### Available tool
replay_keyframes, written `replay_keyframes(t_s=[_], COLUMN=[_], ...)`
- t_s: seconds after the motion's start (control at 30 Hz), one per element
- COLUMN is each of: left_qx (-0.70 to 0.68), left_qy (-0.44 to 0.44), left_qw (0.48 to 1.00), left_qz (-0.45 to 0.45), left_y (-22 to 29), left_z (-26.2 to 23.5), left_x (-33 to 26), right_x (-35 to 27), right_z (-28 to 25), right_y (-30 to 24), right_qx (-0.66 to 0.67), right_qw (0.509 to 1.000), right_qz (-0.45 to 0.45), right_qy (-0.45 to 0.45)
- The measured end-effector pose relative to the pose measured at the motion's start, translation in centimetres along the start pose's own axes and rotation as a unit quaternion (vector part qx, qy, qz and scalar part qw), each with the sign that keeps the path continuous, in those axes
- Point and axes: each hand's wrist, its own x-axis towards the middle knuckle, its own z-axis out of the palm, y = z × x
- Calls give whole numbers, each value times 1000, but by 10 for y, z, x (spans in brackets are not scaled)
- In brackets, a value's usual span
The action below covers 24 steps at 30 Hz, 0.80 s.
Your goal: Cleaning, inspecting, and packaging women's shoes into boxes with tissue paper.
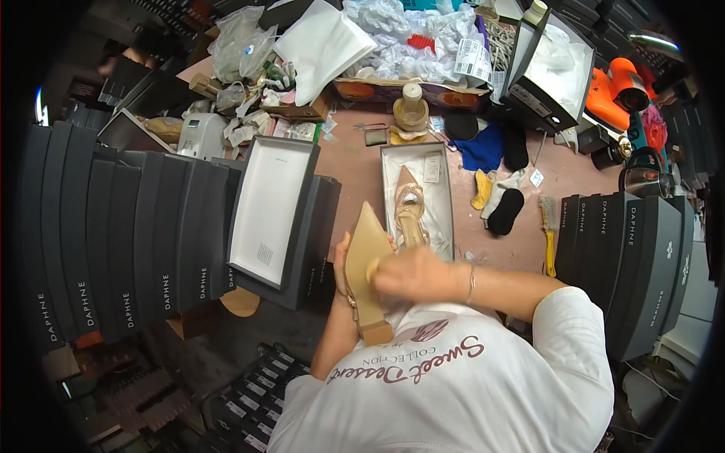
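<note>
Underneath, the left hand [341, 264] grips a beige pointed heeled shoe [366, 268], sole up; the right hand [411, 273], fingers curled, presses its sole

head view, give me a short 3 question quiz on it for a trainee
1. True or false: the shoe in the hands is held sole up.
2. Where does the other shoe lie? A) in the open box B) on the lid C) on the floor
3. Which hand presses on the sole, and which holds the shoe from behind?

Key
1. True: the tan sole faces the camera, heel block nearest the person.
2. A
3. The right hand presses on the sole; the left hand holds it from behind.
</note>
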Motion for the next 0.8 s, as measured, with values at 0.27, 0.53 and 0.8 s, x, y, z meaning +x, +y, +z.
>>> replay_keyframes(t_s=[0.27,0.53,0.8], left_qx=[-6,-88,-69], left_qy=[-53,-17,-10], left_qw=[999,996,996], left_qz=[-1,9,47], left_y=[-8,-8,1], left_z=[-13,2,-4], left_x=[5,3,0], right_x=[8,37,50], right_z=[-10,-8,67], right_y=[16,12,17], right_qx=[-27,-50,-24], right_qw=[998,994,966], right_qz=[56,88,258], right_qy=[13,46,15])
